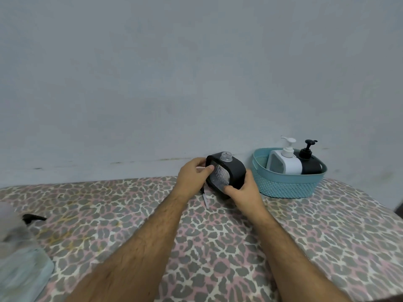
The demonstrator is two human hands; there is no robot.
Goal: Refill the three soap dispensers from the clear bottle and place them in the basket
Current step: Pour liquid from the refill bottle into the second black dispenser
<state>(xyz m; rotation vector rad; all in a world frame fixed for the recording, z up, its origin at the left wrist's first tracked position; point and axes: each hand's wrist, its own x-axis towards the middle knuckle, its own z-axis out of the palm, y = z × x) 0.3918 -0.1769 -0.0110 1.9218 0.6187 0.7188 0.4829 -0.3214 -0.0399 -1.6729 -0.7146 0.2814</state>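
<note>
Both hands held a black soap dispenser (pixel 226 173) tilted above the leopard-print worktop (pixel 218 247), its clear threaded neck uncapped: the left hand (pixel 193 176) had its grip curled round the left side, the right hand (pixel 245 190) round the lower right corner. Just right, a teal basket (pixel 285 184) held a white dispenser (pixel 285 161) and a black dispenser (pixel 309 159).
</note>
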